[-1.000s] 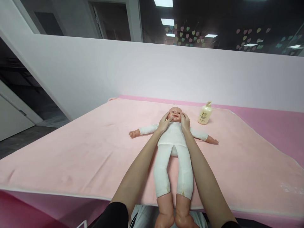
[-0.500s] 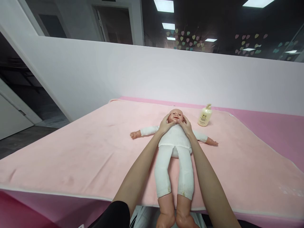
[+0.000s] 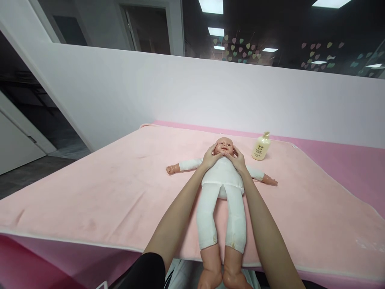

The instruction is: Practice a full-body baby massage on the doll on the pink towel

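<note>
A baby doll (image 3: 223,172) with a white cloth body lies on its back, head away from me, arms spread to both sides. Its bare feet hang past the near edge of a pink blanket (image 3: 120,180). My left hand (image 3: 210,158) cups the left side of the doll's head, fingers along the cheek and thumb at the chin. On the other side, my right hand (image 3: 238,159) mirrors it, its thumb also by the chin. Both hands are curved round the head, and some of the fingers are hidden behind it.
A pale yellow pump bottle (image 3: 261,148) stands on the blanket, right of the doll's head. Behind the table rises a white low wall (image 3: 192,92) with dark glass above. To the far left is a doorway with a dark floor (image 3: 33,168).
The camera view has shifted slightly, so everything sits a little further right. Both hands stay at the doll's head, with at most a small shift of the fingers.
</note>
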A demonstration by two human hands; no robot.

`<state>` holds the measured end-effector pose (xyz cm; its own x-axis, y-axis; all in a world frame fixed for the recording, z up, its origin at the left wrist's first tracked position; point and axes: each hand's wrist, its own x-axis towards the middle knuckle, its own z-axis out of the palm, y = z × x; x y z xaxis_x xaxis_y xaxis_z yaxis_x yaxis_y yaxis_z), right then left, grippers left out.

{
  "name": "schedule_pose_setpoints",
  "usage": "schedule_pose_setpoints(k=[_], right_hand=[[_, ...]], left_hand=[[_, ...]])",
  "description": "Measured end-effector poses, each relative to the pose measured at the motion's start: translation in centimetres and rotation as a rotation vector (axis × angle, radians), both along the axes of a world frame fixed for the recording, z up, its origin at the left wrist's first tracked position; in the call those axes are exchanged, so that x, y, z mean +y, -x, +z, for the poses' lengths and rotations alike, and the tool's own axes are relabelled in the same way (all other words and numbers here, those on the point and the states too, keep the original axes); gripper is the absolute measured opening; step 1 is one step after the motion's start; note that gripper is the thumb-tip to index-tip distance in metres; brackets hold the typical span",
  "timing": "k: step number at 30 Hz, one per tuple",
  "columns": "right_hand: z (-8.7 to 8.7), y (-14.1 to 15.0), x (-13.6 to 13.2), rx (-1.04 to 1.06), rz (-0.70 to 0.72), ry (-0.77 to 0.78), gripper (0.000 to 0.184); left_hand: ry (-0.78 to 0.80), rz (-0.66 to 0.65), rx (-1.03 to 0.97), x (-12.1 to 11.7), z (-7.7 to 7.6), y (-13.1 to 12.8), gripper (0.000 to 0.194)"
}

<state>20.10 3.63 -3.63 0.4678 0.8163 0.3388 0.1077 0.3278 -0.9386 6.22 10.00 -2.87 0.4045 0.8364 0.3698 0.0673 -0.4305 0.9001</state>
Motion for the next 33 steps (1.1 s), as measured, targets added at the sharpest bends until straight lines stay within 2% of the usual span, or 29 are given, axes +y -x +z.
schedule_pose_setpoints(k=[3, 8, 16, 20, 23, 27, 33], right_hand=[[0.0, 0.0, -0.1, 0.003, -0.005, 0.001, 0.083], [-0.2, -0.4, 0.4, 0.035, -0.035, -0.01, 0.064], [-0.8, -1.1, 1.1, 0.179, -0.022, 0.01, 0.048], [-0.5, -0.8, 0.5, 0.091, -0.054, -0.012, 0.052], [0.0, -0.4, -0.1, -0.009, -0.069, -0.008, 0.061], [0.4, 0.2, -0.6, -0.036, -0.064, 0.003, 0.069], [-0.2, 0.0, -0.4, -0.071, -0.06, -0.001, 0.073]], left_hand=[[0.005, 0.002, -0.005, -0.1, 0.2, 0.3, 0.068], [-0.003, -0.01, -0.004, -0.1, 0.4, 0.6, 0.061], [0.031, -0.025, -0.081, 1.1, -0.8, 0.0, 0.048], [0.042, -0.02, -0.085, 1.1, -0.7, 0.0, 0.046], [0.02, -0.015, -0.04, 0.4, -0.2, 0.2, 0.053], [0.025, 0.006, 0.011, -0.3, 0.4, 0.4, 0.062], [0.023, -0.014, -0.016, -0.1, 0.0, 0.2, 0.074]])
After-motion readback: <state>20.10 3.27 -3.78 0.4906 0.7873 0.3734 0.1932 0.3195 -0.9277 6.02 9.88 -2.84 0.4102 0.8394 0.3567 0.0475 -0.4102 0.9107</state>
